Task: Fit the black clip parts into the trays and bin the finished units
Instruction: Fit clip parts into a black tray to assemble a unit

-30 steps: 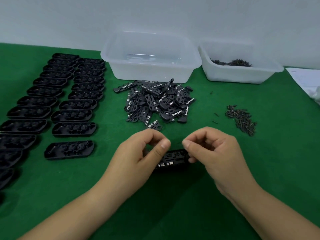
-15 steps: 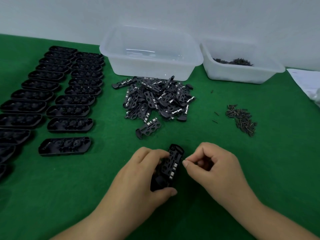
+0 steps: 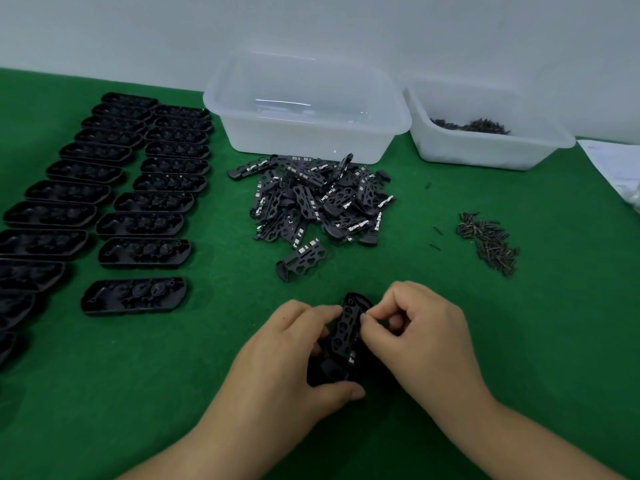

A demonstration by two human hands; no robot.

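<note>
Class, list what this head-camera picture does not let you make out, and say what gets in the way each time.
- Lower end of the black unit: covered by the left hand.
- Whatever the right hand pinches: too small, hidden by its fingertips.
- Leftmost trays: cut off by the left edge.
- White sheet: cut off by the right edge.
- Small parts in the right bin: too small to identify.

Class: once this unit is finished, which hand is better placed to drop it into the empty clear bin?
Left, probably: the left hand already grips the unit; the right hand only pinches its edge. The clear bin lies straight ahead.
</note>
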